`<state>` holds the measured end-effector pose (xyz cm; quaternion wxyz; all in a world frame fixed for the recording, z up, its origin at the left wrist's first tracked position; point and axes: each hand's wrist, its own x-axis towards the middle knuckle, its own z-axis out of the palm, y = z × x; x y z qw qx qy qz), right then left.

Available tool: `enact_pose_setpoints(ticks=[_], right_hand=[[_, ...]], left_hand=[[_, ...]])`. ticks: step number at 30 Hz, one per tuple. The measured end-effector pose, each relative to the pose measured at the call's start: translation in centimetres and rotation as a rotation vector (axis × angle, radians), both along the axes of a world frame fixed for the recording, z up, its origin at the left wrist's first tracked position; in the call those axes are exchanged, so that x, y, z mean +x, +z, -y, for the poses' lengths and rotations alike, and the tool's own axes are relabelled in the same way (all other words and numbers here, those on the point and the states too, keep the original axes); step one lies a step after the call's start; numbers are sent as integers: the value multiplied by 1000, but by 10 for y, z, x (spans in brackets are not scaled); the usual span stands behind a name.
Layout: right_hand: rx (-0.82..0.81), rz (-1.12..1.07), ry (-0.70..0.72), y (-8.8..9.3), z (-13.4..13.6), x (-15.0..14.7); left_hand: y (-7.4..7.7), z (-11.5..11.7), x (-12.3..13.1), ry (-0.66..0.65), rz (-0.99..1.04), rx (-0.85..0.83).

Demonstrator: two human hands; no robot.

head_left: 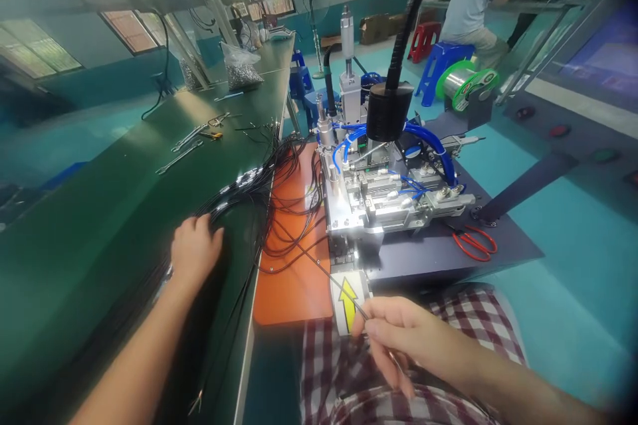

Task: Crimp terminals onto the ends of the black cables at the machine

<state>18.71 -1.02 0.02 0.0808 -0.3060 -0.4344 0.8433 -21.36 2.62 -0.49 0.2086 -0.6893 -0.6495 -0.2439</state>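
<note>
On the green table, my left hand (195, 247) is curled over a bundle of long black cables (234, 191), its fingertips hidden among them. Over my lap, my right hand (393, 339) pinches a single black cable (339, 284) between thumb and fingers. That cable runs up and left across an orange board (294, 289), where loops of other cables lie. A metal machine (399, 192) with blue air tubes stands just beyond my right hand. A white plate with a yellow arrow (347, 299) sits in front of it, partly behind the held cable.
Red-handled scissors (476, 244) lie on the machine's dark base. A green wire spool (463, 86) is mounted behind it. Metal tools (187, 146) and a bag of small parts (242, 68) rest on the table. Another person (476, 0) sits at the back right.
</note>
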Motion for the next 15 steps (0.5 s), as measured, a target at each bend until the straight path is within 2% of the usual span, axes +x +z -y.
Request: enact_pose_setpoints(ticks=[3,5,7,9,11,13,15], right_hand=[[4,-1,5,1,-2,4],[27,2,-1,4,-5,10],[42,14,7,7,-9,19],[31,13,30,11,-13,27],[18,18,43,13,-15,31],[36,72,52,16,-15,29],[91,157,73,18,-14,23]], left_hand=[[-14,-16,-47,127,41,24],[-25,-20,-58,149,63,32],[-33,-22,-58,143,80,31],[-34,-22,-53,123,95,27],[-27,-21,-41,96,108,28],[-13,-20,-20,64,115,34],[4,-16,17,12,111,26]])
